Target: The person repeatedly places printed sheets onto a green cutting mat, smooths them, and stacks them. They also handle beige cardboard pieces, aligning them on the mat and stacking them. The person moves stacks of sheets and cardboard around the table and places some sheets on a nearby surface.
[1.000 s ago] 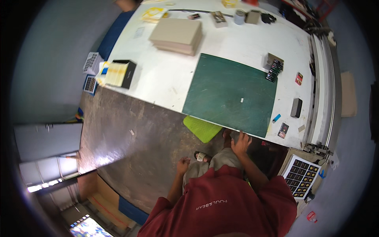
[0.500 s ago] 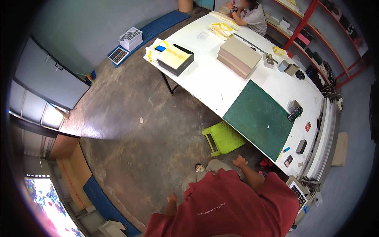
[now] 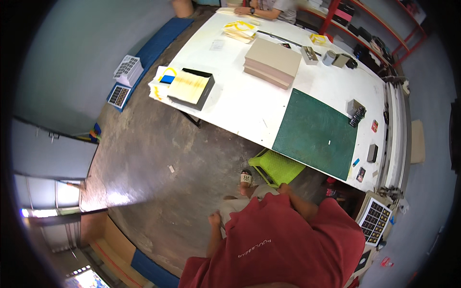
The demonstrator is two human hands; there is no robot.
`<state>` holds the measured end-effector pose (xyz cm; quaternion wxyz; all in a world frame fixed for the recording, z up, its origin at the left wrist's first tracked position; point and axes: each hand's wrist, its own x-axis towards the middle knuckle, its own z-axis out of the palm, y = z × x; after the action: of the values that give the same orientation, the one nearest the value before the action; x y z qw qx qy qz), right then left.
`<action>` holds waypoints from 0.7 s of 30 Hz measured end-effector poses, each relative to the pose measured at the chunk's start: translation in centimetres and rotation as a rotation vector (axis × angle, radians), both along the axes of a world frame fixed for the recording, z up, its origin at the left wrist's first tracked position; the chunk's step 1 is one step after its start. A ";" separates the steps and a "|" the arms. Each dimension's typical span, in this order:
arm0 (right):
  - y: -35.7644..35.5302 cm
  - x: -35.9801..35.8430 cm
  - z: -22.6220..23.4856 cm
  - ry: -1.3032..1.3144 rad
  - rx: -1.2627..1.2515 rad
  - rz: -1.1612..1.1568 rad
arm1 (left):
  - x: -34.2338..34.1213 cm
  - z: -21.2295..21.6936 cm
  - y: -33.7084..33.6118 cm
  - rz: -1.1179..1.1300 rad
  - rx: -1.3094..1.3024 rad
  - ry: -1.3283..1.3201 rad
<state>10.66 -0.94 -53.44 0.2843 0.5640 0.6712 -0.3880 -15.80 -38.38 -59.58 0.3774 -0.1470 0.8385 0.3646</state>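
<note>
My left hand point(image 3: 214, 219) hangs low over the floor beside my light shorts point(image 3: 235, 205). Its fingers look curled, with nothing visible in them. My right hand point(image 3: 284, 188) is just in front of a lime green plastic stool point(image 3: 281, 168), which sits partly under the table's near edge. I cannot tell whether that hand touches the stool, and its fingers are too small to make out. One sandalled foot point(image 3: 246, 177) shows left of the stool. Above the stool, a green cutting mat point(image 3: 314, 137) lies on the white table point(image 3: 230, 103).
On the table stand a stack of grey-brown boards point(image 3: 272, 62), a black box of cream sheets point(image 3: 192, 89) and a row of black stamps point(image 3: 357, 116). A co-worker's arm point(image 3: 261, 13) rests at the far edge. Printed stacks point(image 3: 127, 70) lie on a blue floor mat point(image 3: 163, 43).
My view has shifted and turned. My foot has come forward beside the stool. My right hand, earlier spread with its fingers out, is now lower and closer to the stool.
</note>
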 end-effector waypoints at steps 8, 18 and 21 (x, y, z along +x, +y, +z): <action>9.3 -8.9 5.9 0.288 0.290 -0.443 | -18.9 8.1 15.1 -0.130 0.016 -0.159; 13.9 -10.7 5.4 0.248 -0.088 -1.308 | -31.2 4.3 47.7 -0.724 0.177 -0.078; 16.9 -16.3 5.1 0.266 -0.045 -1.378 | -36.4 3.1 59.4 -0.868 0.276 0.140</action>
<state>-5.68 15.91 -48.34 -0.0995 0.8027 0.1816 -0.5593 -52.24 21.04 -56.49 0.4538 0.2944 0.7895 0.2899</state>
